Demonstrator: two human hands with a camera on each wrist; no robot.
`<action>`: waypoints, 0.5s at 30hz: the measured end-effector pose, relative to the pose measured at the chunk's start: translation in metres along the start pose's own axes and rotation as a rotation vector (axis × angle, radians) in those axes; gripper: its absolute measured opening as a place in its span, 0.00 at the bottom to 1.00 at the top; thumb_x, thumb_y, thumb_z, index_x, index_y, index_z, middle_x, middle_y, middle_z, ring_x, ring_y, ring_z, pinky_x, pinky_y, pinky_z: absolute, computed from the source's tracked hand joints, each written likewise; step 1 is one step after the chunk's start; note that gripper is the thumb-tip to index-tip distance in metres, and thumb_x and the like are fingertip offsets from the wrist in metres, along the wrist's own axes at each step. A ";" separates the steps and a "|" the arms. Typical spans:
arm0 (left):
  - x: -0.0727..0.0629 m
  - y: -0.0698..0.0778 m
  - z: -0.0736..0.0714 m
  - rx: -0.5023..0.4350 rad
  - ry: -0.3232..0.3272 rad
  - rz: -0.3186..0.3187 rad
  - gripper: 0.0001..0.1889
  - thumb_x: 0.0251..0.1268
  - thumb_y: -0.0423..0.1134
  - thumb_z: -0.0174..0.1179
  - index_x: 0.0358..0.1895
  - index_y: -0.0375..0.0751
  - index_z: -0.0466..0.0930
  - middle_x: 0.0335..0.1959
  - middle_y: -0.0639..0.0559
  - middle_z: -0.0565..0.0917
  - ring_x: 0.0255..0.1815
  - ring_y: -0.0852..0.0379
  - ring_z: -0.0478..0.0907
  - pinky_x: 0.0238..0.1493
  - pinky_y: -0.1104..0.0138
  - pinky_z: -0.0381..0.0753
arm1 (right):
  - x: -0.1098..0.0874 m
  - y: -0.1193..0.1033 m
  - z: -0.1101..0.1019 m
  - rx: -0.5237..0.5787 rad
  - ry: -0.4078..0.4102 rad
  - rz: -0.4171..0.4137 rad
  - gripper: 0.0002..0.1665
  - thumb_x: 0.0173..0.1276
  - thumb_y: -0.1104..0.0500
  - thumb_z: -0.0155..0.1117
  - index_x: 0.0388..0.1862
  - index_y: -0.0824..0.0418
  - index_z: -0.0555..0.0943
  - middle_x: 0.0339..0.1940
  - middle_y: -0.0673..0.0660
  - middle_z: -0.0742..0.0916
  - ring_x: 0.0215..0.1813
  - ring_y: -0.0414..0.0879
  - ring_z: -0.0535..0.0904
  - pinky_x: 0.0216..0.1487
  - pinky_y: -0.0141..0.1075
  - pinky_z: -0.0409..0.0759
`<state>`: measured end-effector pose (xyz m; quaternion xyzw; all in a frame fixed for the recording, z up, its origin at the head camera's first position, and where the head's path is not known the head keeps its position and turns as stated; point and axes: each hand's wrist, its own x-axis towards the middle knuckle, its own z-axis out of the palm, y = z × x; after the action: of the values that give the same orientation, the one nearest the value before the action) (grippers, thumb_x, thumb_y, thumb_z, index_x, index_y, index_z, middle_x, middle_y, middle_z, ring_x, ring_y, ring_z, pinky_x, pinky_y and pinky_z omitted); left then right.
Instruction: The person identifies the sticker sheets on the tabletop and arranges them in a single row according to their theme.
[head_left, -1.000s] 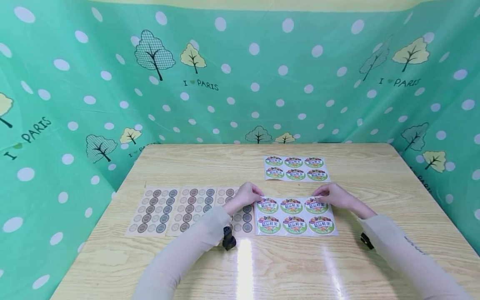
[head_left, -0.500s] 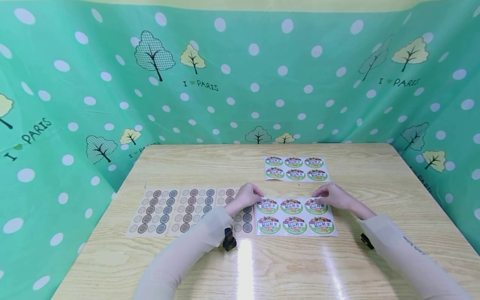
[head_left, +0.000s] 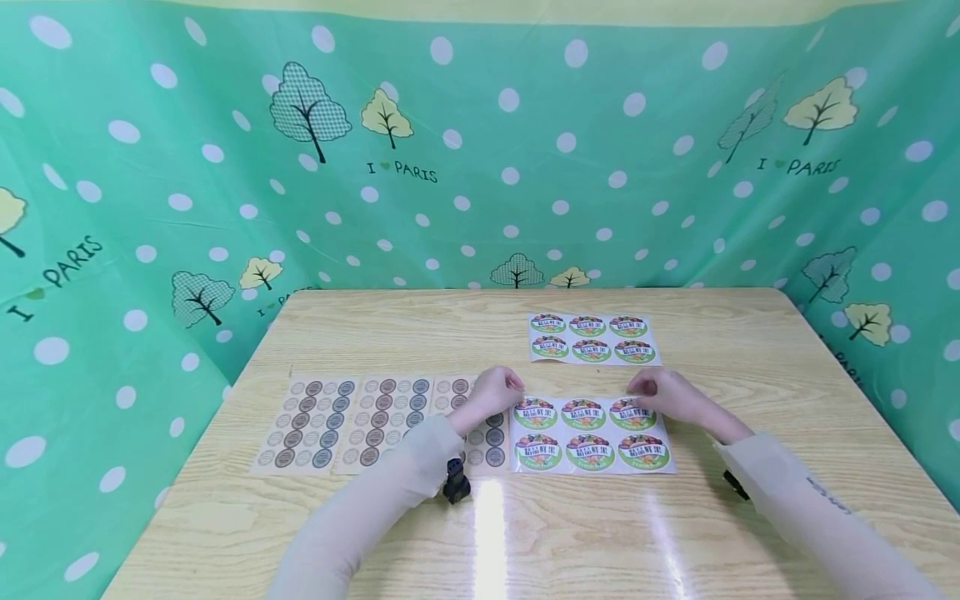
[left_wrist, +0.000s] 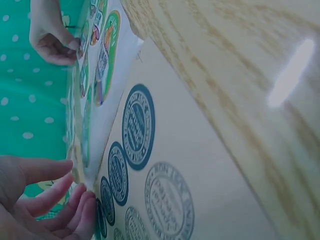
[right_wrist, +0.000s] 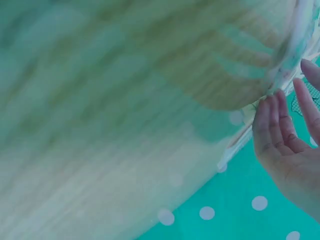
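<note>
A white sheet of round fruit stickers lies flat on the table, its green-edged labels in two rows. My left hand is at its upper left corner. In the left wrist view the thumb and index finger of the left hand stand apart, with nothing between them. At the sheet's upper right corner my right hand rests with loosely bent fingers. The right wrist view shows the right hand with thumb and index finger apart. Whether fingertips touch the sheet is hard to tell.
Behind lies a second fruit sticker sheet. To the left are three tan sheets of small round stamp-like stickers, the leftmost sheet furthest out; my left forearm covers part of them. A green dotted curtain hangs around the wooden table.
Fingertips of both hands have loosened and lifted slightly from the sheet's upper corners. The sheets have stayed in place.
</note>
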<state>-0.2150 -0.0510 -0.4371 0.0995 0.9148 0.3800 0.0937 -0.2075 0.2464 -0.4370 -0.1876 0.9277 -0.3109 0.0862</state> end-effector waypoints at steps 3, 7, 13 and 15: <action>0.000 0.000 -0.004 0.018 -0.006 0.017 0.07 0.51 0.33 0.59 0.35 0.36 0.79 0.27 0.49 0.78 0.28 0.57 0.73 0.28 0.72 0.73 | -0.001 -0.001 -0.004 -0.022 0.016 -0.002 0.10 0.54 0.66 0.62 0.37 0.68 0.78 0.33 0.58 0.81 0.35 0.48 0.74 0.36 0.39 0.75; 0.003 0.000 -0.010 0.007 -0.039 0.041 0.08 0.54 0.34 0.57 0.37 0.35 0.78 0.29 0.49 0.77 0.29 0.57 0.72 0.28 0.72 0.72 | 0.000 0.001 -0.009 -0.020 0.016 -0.004 0.12 0.55 0.65 0.62 0.39 0.69 0.78 0.33 0.58 0.81 0.37 0.50 0.76 0.39 0.42 0.76; 0.008 0.001 -0.019 0.001 -0.083 0.044 0.10 0.54 0.35 0.58 0.40 0.35 0.77 0.29 0.49 0.76 0.29 0.58 0.71 0.27 0.73 0.70 | 0.004 0.006 -0.016 0.022 0.012 -0.003 0.14 0.55 0.66 0.60 0.40 0.72 0.77 0.33 0.60 0.81 0.37 0.51 0.76 0.39 0.40 0.78; 0.010 0.001 -0.022 0.002 -0.097 0.036 0.10 0.55 0.35 0.57 0.41 0.35 0.77 0.29 0.49 0.75 0.29 0.58 0.70 0.26 0.73 0.70 | 0.006 0.007 -0.018 0.033 0.011 0.000 0.13 0.56 0.67 0.59 0.41 0.72 0.77 0.33 0.60 0.81 0.37 0.51 0.76 0.39 0.40 0.78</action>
<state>-0.2298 -0.0623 -0.4218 0.1343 0.9077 0.3755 0.1308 -0.2200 0.2587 -0.4274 -0.1844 0.9230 -0.3270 0.0841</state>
